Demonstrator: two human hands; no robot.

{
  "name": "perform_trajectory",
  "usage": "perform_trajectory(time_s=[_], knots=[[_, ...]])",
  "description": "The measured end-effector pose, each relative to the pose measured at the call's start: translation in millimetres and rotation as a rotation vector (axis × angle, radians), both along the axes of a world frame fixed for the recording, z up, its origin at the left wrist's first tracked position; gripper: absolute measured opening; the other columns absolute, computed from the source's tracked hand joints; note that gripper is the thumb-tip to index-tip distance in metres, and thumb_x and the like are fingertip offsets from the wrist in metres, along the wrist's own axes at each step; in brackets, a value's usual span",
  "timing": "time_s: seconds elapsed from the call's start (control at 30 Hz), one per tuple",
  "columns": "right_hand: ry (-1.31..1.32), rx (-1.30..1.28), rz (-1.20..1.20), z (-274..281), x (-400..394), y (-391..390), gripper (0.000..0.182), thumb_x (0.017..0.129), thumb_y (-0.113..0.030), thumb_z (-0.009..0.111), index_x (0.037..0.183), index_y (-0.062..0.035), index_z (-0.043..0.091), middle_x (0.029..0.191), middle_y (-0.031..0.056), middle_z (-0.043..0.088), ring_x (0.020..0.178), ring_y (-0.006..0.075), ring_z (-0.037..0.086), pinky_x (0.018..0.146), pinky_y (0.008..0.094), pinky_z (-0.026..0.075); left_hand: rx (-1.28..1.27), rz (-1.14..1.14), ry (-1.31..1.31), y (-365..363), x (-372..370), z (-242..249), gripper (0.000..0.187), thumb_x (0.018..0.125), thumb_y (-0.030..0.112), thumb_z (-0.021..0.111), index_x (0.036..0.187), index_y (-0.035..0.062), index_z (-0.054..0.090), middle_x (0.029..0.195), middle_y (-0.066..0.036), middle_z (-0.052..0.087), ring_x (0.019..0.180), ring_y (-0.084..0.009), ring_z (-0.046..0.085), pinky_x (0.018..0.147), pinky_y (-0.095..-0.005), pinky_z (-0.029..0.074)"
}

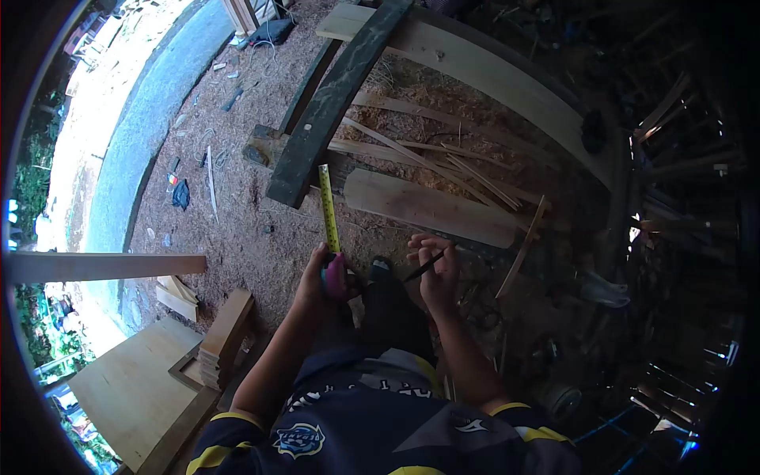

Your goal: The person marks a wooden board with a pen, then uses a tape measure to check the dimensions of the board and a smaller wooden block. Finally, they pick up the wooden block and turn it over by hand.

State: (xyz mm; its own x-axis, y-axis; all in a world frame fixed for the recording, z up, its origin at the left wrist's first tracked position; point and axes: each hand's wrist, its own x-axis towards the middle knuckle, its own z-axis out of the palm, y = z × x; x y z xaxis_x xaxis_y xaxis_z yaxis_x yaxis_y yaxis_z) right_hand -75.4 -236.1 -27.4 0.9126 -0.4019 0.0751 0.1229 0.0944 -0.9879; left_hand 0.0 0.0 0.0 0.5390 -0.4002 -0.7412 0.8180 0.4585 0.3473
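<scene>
My left hand (315, 283) is wrapped round a pink and teal tape measure (338, 277). Its yellow blade (328, 210) sticks out away from me, with the tip close to the end of a dark beam (305, 150). To the right, my right hand (438, 277) holds a thin dark pencil-like stick (423, 266) between thumb and fingers, pointing down and to the left. Beyond the right hand a pale board (427, 207) lies on its flat side. The two hands are apart.
A long plank (491, 79) runs across the back right under the dark beam. Thin strips (431, 162) lie over shavings. A post (111, 267) juts in from the left, above stacked wood pieces (224, 336) and a plywood sheet (138, 388). A blue bag (181, 194) lies left.
</scene>
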Motion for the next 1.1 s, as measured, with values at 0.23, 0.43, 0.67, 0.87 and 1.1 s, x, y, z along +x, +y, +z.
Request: perform_trajectory(time_s=[0.23,0.43,0.67,0.87,1.1], knots=[[-0.028,0.027,-0.189,45.6,-41.1,0.7,0.011,0.112,-0.015,0.055,0.116,-0.0043,0.056,0.116,0.0138,0.07,0.096,0.0172,0.069,0.081,0.0315,0.059,0.046,0.018,0.062,4.5,-31.5,42.6,0.033,0.096,0.042,0.06,0.1,0.0108,0.068,0.085,-0.006,0.067,0.071,-0.0227,0.066,0.059,-0.0421,0.054],[-0.076,0.042,-0.213,83.7,-49.9,4.1,0.011,0.111,-0.015,0.055,0.114,-0.0044,0.056,0.112,0.0147,0.07,0.091,0.0163,0.069,0.078,0.03,0.058,0.027,-0.003,-0.045,17.2,-23.6,62.8,0.035,0.092,0.043,0.059,0.1,0.0105,0.068,0.086,-0.006,0.066,0.07,-0.0253,0.063,0.057,-0.042,0.05],[-0.125,0.031,-0.235,119.0,-58.0,20.4,0.01,0.111,-0.014,0.056,0.113,-0.004,0.056,0.107,0.0143,0.07,0.086,0.0152,0.067,0.076,0.0297,0.056,-0.127,-0.074,-0.1,26.7,-20.3,93.3,0.037,0.092,0.044,0.058,0.105,0.0109,0.068,0.089,-0.006,0.067,0.075,-0.0249,0.065,0.057,-0.0413,0.05],[-0.03,0.038,-0.132,126.5,-66.7,27.6,0.011,0.106,-0.006,0.064,0.103,-0.0048,0.053,0.095,0.0073,0.066,0.087,0.0138,0.065,0.078,0.0283,0.052,-0.043,-0.085,-0.172,39.1,-22.3,108.9,0.033,0.096,0.037,0.069,0.114,0.0103,0.064,0.094,-0.005,0.067,0.079,-0.0212,0.065,0.062,-0.0397,0.054],[0.144,-0.058,-0.056,141.8,-53.6,63.8,0.025,0.115,-0.029,0.053,0.102,-0.0069,0.052,0.085,0.0065,0.067,0.079,0.0139,0.064,0.081,0.032,0.054,0.324,-0.352,-0.504,71.4,9.5,121.2,0.052,0.094,0.029,0.082,0.13,0.0078,0.052,0.1,-0.004,0.064,0.089,-0.0171,0.067,0.07,-0.0361,0.057]])
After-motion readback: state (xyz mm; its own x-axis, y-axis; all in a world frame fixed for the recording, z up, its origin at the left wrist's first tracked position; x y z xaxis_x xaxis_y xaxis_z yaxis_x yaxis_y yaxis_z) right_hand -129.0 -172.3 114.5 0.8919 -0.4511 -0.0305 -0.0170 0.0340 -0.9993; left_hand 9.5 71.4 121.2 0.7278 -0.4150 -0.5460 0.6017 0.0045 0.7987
